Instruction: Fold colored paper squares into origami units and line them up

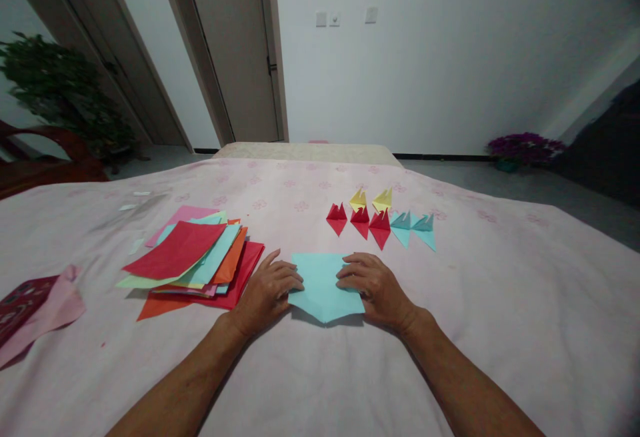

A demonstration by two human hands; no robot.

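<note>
A light blue sheet of paper point(325, 287) lies in front of me, its near edge coming to a blunt point and slightly raised off the cloth. My left hand point(273, 287) holds its left edge, fingers on top and the thumb out of sight. On the right edge, my right hand point(377, 288) grips the sheet in the same way. Beyond it stand several small folded paper shapes: red ones point(380, 227), yellow ones point(383, 199) and light blue ones point(424, 227). Left of my left hand is a loose pile of coloured sheets point(175, 249), with red on top.
The table has a pale pink flowered cloth point(490, 330). At the far left lie a dark red packet point(23, 304) and crumpled pink material point(57, 310). Beyond are a wooden chair point(75, 157), a plant point(60, 90), a door point(235, 44) and purple flowers point(525, 149).
</note>
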